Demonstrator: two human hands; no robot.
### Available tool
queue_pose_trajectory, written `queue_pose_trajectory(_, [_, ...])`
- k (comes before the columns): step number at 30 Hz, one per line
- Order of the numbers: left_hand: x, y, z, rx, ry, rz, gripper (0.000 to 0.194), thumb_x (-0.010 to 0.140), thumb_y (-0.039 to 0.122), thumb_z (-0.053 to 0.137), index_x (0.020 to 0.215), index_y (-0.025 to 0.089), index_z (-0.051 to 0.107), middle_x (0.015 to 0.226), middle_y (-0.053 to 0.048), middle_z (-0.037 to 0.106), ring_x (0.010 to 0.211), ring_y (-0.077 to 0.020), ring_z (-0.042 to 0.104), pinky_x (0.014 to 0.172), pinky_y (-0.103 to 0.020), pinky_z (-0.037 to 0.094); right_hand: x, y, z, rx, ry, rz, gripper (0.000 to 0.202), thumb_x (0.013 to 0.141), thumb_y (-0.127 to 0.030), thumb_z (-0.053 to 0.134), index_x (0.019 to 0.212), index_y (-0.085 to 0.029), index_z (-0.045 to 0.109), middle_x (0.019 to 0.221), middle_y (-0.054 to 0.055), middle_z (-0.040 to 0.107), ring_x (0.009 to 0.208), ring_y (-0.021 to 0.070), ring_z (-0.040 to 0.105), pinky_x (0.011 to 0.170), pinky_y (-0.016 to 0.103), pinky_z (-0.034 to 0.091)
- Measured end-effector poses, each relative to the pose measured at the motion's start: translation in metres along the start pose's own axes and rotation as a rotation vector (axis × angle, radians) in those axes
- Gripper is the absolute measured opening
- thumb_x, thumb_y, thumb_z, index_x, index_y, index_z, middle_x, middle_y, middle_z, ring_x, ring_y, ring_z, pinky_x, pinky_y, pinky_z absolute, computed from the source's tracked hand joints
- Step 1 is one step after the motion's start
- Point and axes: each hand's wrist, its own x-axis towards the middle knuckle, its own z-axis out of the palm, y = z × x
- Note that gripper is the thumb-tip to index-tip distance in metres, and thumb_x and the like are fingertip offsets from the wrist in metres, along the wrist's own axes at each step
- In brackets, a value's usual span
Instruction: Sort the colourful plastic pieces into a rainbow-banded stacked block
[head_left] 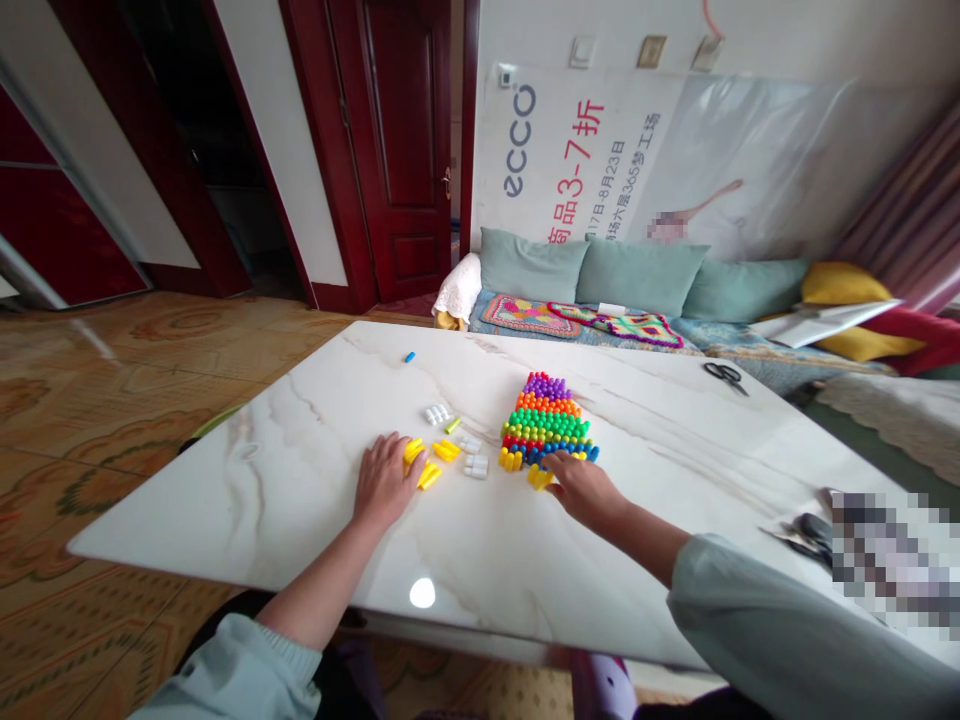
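My right hand (pixel 583 488) pinches a few yellow tube-shaped beads (pixel 537 478) between thumb and fingers. They are at the near edge of a block of beads (pixel 551 425) laid in coloured rows: purple, orange, green, red, blue and yellow. My left hand (pixel 386 480) rests on the table to the left, fingers spread over and beside loose yellow beads (pixel 428 475); its fingertips are partly hidden. More yellow beads (pixel 447 451) lie just right of it. Nearby are white beads (pixel 436 413), clear-white beads (pixel 475 466) and one yellow-green bead (pixel 453 425).
The white marble-patterned table (pixel 300 480) carries a lone blue bead (pixel 410 357) toward the far edge. Black scissors (pixel 724 376) lie far right, and another dark-handled pair (pixel 810 535) lies near right beside a blurred-out object. Behind the table stands a sofa with green cushions (pixel 645 275).
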Motion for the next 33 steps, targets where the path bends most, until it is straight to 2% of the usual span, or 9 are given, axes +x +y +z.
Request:
queue_pose_trajectory(3, [0.000,0.000,-0.001,-0.003,-0.010,-0.007,0.044,0.095,0.047,0.037,0.123,0.019,0.056,0.139,-0.012,0.049,0.132,-0.0328,0.038,0.109,-0.052,0.030,-0.006,-0.002,-0.007,-0.044,0.032,0.027,0.019,0.090,-0.028,0.052,0.105,-0.019,0.060,0.107,0.009,0.066,0.084,0.0221,0.064,0.063,0.028,0.042])
queue_pose_trajectory(7, [0.000,0.001,-0.002,0.003,-0.009,-0.001,0.043,0.095,0.045,0.037,0.122,0.019,0.057,0.138,-0.012,0.050,0.131,-0.0328,0.039,0.108,-0.051,0.031,-0.012,-0.006,-0.014,0.020,-0.020,-0.019,0.018,0.090,-0.034,0.051,0.090,-0.021,0.064,0.096,0.005,0.069,0.084,0.0203,0.064,0.064,0.027,0.039])
queue_pose_trajectory(15, [0.000,0.002,-0.003,0.007,-0.008,0.000,0.044,0.095,0.046,0.037,0.123,0.018,0.057,0.138,-0.013,0.050,0.131,-0.0332,0.040,0.108,-0.051,0.031,-0.005,0.000,-0.007,0.074,-0.037,0.025,0.015,0.089,-0.022,0.052,0.094,-0.019,0.066,0.098,0.006,0.068,0.089,0.0184,0.063,0.066,0.025,0.039])
queue_pose_trajectory(18, [0.000,0.001,-0.003,0.009,-0.004,0.001,0.045,0.095,0.047,0.037,0.123,0.018,0.056,0.138,-0.013,0.050,0.131,-0.0333,0.039,0.108,-0.052,0.031,-0.003,0.006,-0.004,0.090,0.004,0.009,0.018,0.089,-0.020,0.054,0.104,-0.020,0.065,0.106,0.006,0.067,0.092,0.0178,0.063,0.069,0.024,0.040])
queue_pose_trajectory(21, [0.000,0.000,-0.002,-0.001,-0.006,-0.001,0.045,0.095,0.048,0.036,0.123,0.018,0.056,0.138,-0.013,0.050,0.131,-0.0333,0.039,0.108,-0.052,0.031,-0.006,0.007,-0.008,0.053,0.077,0.015,0.023,0.088,-0.023,0.057,0.110,-0.020,0.062,0.111,0.007,0.066,0.089,0.0181,0.064,0.065,0.024,0.039])
queue_pose_trajectory(24, [0.000,0.000,-0.001,-0.006,-0.004,0.004,0.045,0.095,0.048,0.036,0.122,0.019,0.057,0.137,-0.013,0.050,0.131,-0.0330,0.039,0.108,-0.052,0.031,-0.013,0.003,-0.016,0.043,0.113,0.042,0.016,0.089,-0.031,0.055,0.095,-0.022,0.065,0.099,0.004,0.069,0.080,0.0175,0.064,0.059,0.025,0.036])
queue_pose_trajectory(27, [0.000,0.000,-0.001,-0.006,0.004,0.008,0.044,0.095,0.048,0.037,0.121,0.019,0.057,0.136,-0.012,0.051,0.130,-0.0334,0.040,0.108,-0.052,0.031,-0.018,-0.001,-0.016,0.116,0.022,0.007,0.018,0.088,-0.036,0.056,0.082,-0.023,0.067,0.084,0.001,0.071,0.075,0.0158,0.064,0.059,0.024,0.036])
queue_pose_trajectory(29, [0.000,0.002,-0.003,-0.008,0.008,-0.001,0.044,0.095,0.048,0.038,0.121,0.019,0.058,0.136,-0.012,0.052,0.130,-0.0334,0.040,0.108,-0.051,0.031,-0.019,-0.002,-0.011,0.153,-0.026,-0.049,0.014,0.086,-0.034,0.059,0.084,-0.023,0.068,0.090,0.001,0.071,0.077,0.0151,0.064,0.061,0.024,0.038])
queue_pose_trajectory(33, [-0.001,0.006,-0.008,-0.009,-0.001,-0.025,0.043,0.095,0.048,0.040,0.121,0.020,0.058,0.135,-0.010,0.052,0.130,-0.0319,0.039,0.109,-0.047,0.031,-0.017,0.004,0.004,0.134,-0.011,-0.114,0.015,0.085,-0.030,0.059,0.095,-0.021,0.067,0.103,0.004,0.068,0.080,0.0155,0.064,0.063,0.025,0.041])
